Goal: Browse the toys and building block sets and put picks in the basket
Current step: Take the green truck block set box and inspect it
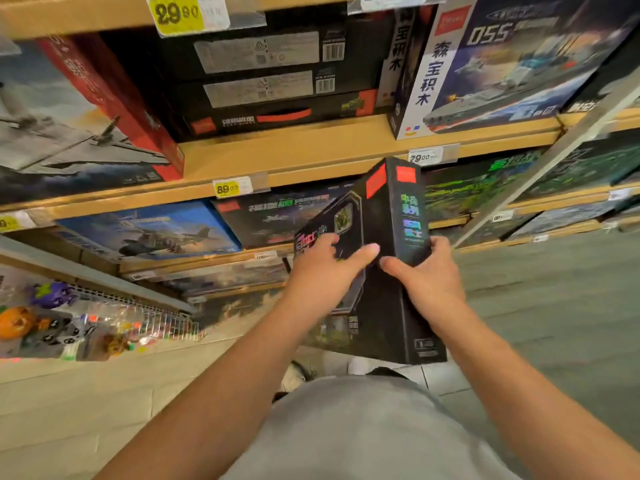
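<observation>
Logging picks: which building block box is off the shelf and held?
The black box, upright between left hand and right hand; every other box sits on shelves.

The black box [377, 258] I grip in both hands fills the space before me. Behind it, the wooden shelf [311, 150] shows a bare strip between the stacked black boxes [263, 84] and the warship box [502, 64]. Lower shelves sit packed.
</observation>
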